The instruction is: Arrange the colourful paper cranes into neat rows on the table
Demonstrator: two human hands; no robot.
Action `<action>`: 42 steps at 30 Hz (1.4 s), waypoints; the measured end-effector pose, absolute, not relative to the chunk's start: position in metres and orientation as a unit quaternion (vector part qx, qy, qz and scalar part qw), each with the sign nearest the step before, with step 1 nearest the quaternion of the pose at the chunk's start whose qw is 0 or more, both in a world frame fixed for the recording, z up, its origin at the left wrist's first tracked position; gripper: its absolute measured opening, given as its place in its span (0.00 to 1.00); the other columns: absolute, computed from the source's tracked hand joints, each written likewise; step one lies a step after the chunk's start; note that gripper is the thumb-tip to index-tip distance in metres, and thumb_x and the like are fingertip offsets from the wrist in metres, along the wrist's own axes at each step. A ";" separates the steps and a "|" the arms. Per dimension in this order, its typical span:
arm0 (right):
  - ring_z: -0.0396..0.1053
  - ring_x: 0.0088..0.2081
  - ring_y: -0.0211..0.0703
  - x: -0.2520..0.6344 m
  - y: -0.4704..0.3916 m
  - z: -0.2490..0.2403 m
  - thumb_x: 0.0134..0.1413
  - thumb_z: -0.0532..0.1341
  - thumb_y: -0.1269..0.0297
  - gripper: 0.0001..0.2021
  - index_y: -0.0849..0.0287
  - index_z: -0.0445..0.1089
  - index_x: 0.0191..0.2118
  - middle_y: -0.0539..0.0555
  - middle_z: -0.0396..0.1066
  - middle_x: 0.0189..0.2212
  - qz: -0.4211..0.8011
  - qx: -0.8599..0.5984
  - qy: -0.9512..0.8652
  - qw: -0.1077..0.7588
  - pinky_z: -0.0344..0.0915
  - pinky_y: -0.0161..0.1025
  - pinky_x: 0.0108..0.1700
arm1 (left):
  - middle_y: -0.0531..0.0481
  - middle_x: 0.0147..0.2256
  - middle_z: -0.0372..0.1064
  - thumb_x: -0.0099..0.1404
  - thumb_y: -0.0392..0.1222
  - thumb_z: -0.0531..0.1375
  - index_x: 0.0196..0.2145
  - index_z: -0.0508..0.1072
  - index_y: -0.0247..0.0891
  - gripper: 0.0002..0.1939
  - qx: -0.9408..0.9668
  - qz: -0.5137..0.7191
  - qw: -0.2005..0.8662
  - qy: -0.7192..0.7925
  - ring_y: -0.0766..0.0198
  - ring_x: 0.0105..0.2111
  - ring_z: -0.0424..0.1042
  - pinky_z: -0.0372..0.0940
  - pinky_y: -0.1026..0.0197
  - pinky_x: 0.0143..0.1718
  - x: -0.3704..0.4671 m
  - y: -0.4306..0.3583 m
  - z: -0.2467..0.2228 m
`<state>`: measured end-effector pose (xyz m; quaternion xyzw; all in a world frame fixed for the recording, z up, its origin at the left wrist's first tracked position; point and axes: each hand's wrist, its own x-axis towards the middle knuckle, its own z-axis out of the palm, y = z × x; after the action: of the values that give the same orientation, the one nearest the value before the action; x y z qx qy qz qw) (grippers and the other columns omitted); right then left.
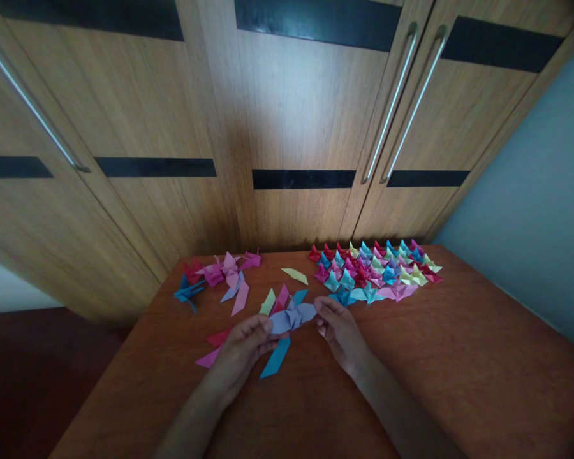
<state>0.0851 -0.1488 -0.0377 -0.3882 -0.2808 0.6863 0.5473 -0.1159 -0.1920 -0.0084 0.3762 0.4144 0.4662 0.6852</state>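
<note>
Between my two hands I hold a lavender origami piece [293,317] with two wings spread out and a folded middle. My left hand [249,341] pinches its left wing tip, and my right hand [337,325] pinches the right one. Just beneath and behind it lie flat folded strips of paper: a blue strip [276,358], a light green strip [267,301] and a pink strip [280,298]. A magenta strip [208,359] and a red strip [219,337] are partly covered by my left hand.
Rows of colourful folded paper pieces [373,271] stand at the table's back right. Pink origami cranes [229,269] and a blue crane [188,292] sit back left. A pale yellow strip [295,275] lies between. Wooden cabinet doors [296,102] rise behind the table [440,376].
</note>
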 end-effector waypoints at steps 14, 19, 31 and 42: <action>0.64 0.24 0.34 0.081 -0.157 -0.029 0.43 0.68 0.58 0.12 0.58 0.72 0.35 0.47 0.68 0.22 0.638 -0.403 -0.429 0.496 0.56 0.30 0.25 | 0.50 0.34 0.72 0.59 0.44 0.63 0.32 0.73 0.37 0.08 0.380 0.464 0.662 0.450 0.66 0.35 0.70 0.65 0.64 0.40 -0.109 -0.195 -0.002; 0.64 0.25 0.34 0.079 -0.159 -0.027 0.44 0.67 0.58 0.12 0.59 0.71 0.32 0.48 0.68 0.22 0.619 -0.434 -0.459 0.466 0.57 0.30 0.26 | 0.50 0.35 0.71 0.59 0.41 0.64 0.33 0.72 0.37 0.07 0.355 0.490 0.677 0.419 0.66 0.35 0.70 0.65 0.64 0.39 -0.109 -0.194 -0.003; 0.65 0.27 0.37 0.065 -0.167 -0.027 0.37 0.65 0.68 0.06 0.58 0.69 0.26 0.47 0.68 0.24 0.584 -0.400 -0.499 0.500 0.62 0.33 0.29 | 0.53 0.27 0.71 0.54 0.37 0.68 0.29 0.70 0.37 0.09 0.305 0.499 0.710 0.394 0.71 0.28 0.69 0.62 0.70 0.30 -0.096 -0.199 -0.010; 0.66 0.28 0.38 0.063 -0.176 -0.028 0.38 0.63 0.72 0.07 0.58 0.70 0.29 0.48 0.70 0.26 0.481 -0.405 -0.597 0.497 0.61 0.32 0.28 | 0.55 0.26 0.70 0.54 0.35 0.67 0.29 0.70 0.37 0.08 0.303 0.487 0.715 0.400 0.72 0.27 0.69 0.63 0.71 0.29 -0.090 -0.202 -0.009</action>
<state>0.0630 -0.1764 -0.0283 -0.4054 -0.5973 0.4813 0.4972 -0.0903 -0.2020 -0.0089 0.3032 0.3997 0.4867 0.7152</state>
